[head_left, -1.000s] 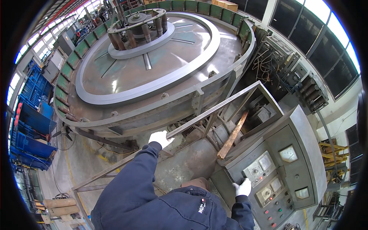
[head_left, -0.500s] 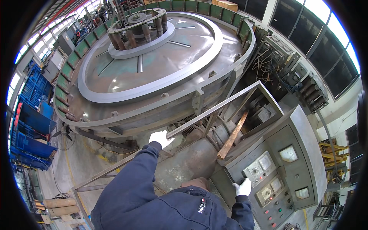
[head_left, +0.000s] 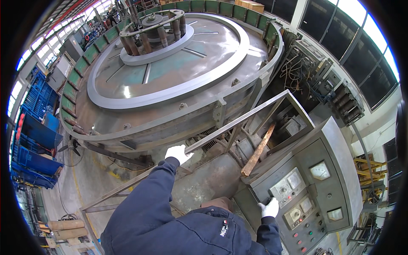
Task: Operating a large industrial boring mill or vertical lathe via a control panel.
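My left hand point(head_left: 179, 154), in a white glove, is closed around the grey metal railing point(head_left: 238, 120). At the left edge of the grey control console point(head_left: 314, 187) is my right hand point(head_left: 269, 208), also white-gloved. Its fingers are curled against that edge and their tips are partly hidden. Dials, gauges and coloured buttons point(head_left: 303, 243) cover the sloped panel beside it. Beyond the railing lies a large round metal turntable point(head_left: 170, 83) with a raised pale ring point(head_left: 165, 101) on it. A smaller hub point(head_left: 154, 34) with upright rusty posts stands at its middle.
A curved metal wall point(head_left: 170, 130) surrounds the turntable. A wooden plank point(head_left: 258, 151) leans between railing and console. Tangled cables point(head_left: 293, 70) and machinery fill the right side. Blue metal cabinets point(head_left: 36, 140) stand at the left, with a black fan point(head_left: 73, 146) close by.
The turntable has rotated a little: its radial slots on the near side have shifted left, and the ring moved slightly. Both my hands have stayed where they were.
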Motion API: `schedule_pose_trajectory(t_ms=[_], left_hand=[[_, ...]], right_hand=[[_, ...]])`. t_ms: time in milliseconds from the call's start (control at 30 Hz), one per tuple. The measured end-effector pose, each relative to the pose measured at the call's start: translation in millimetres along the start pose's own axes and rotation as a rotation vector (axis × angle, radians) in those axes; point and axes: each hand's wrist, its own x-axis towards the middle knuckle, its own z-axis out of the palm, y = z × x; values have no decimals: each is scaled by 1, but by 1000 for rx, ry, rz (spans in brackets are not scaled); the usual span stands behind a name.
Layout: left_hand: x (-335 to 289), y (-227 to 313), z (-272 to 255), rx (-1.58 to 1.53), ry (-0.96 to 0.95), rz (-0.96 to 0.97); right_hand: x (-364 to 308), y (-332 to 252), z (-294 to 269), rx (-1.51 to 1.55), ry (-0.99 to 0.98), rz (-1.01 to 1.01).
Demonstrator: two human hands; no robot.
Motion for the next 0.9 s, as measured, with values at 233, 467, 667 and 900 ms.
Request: schedule_pose_trajectory(t_ms=[233, 467, 667, 900], left_hand=[[0, 0, -1, -2, -27, -9], [1, 0, 0, 2, -16, -6], [1, -1, 2, -2, -5, -1], [1, -1, 1, -2, -4, -3]], right_hand=[[-1, 0, -1, -1, -9, -5], [0, 1, 0, -3, -17, 5], [0, 0, -1, 13, -9, 8], [-1, -10, -10, 21, -16, 16]])
